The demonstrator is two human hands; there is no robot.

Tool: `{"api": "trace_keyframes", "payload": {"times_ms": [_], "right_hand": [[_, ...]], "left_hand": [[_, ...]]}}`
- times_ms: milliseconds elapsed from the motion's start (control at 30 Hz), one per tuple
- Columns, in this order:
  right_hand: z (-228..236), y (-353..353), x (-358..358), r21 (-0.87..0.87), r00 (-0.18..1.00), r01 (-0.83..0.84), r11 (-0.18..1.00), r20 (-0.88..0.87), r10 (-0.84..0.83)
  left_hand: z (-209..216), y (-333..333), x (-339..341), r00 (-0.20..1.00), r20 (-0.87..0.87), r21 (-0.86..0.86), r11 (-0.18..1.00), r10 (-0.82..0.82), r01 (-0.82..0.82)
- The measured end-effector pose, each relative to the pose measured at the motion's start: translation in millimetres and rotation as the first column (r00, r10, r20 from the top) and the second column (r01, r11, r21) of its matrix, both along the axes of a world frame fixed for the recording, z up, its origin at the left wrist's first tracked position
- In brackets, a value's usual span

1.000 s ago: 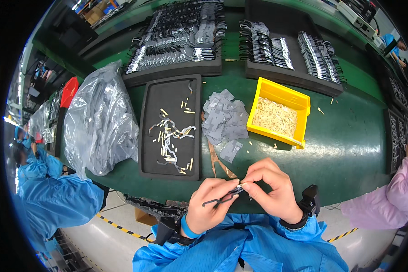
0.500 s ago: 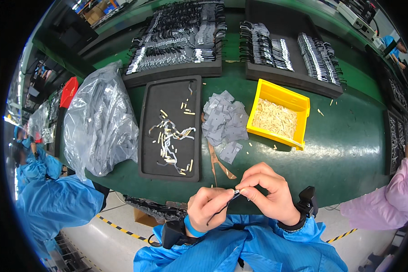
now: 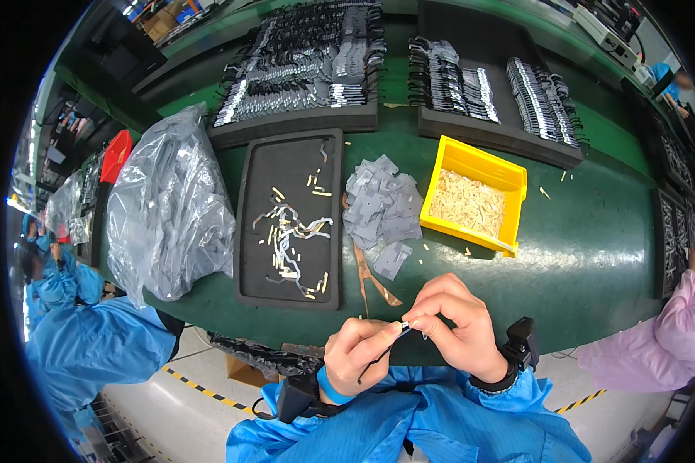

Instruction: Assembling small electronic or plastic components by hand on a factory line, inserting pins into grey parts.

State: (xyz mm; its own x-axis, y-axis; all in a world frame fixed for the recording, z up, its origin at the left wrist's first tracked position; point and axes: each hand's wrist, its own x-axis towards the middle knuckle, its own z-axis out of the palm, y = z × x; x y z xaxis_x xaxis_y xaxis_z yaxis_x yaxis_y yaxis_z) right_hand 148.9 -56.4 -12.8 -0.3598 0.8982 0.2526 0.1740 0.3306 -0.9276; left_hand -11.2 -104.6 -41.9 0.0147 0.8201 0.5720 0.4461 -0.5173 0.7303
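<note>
In front of my body both hands meet at a thin black cable (image 3: 375, 359) with a small silvery end piece. My left hand (image 3: 354, 356) is closed on it, the cable trailing down across its fingers. With thumb and index finger, my right hand (image 3: 462, 330) pinches at the silvery end; what exactly lies between those fingertips is too small to make out. Just beyond the hands, a copper-coloured forked tool, perhaps tweezers (image 3: 380, 288), lies on the green table (image 3: 587, 262). Behind it is a loose pile of thin grey plates (image 3: 382, 204).
A yellow bin (image 3: 483, 158) holds many small pale pieces. Left of the plates, a black tray (image 3: 293, 158) carries bent strips and brass-coloured pieces, beside a bulging clear bag (image 3: 170, 208). Black foam trays (image 3: 398, 123) of cabled parts stand behind. Co-workers (image 3: 100, 339) sit at either side.
My left hand has shifted very slightly to the right, with the cable still in its grip. The right hand keeps its pinch, and the things on the table stay in place.
</note>
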Motion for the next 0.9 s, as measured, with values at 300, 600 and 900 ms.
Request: {"api": "trace_keyframes", "payload": {"times_ms": [300,600,900], "right_hand": [[3.7,3.0,3.1,0.032,0.998,-0.053,0.998,-0.018,0.054],[-3.1,3.2,0.4,0.114,0.997,-0.057,0.992,0.049,0.052],[-2.2,-22.4,2.7,-0.25,0.996,0.073,0.966,-0.03,-0.083]], "left_hand": [[3.3,4.8,-3.4,0.998,0.023,-0.045,0.998,0.052,-0.051],[16.5,15.5,-2.6,0.985,0.089,-0.317,0.933,-0.149,0.17],[11.9,11.8,-6.7,0.728,0.682,-0.569,0.679,0.074,0.464]]}}
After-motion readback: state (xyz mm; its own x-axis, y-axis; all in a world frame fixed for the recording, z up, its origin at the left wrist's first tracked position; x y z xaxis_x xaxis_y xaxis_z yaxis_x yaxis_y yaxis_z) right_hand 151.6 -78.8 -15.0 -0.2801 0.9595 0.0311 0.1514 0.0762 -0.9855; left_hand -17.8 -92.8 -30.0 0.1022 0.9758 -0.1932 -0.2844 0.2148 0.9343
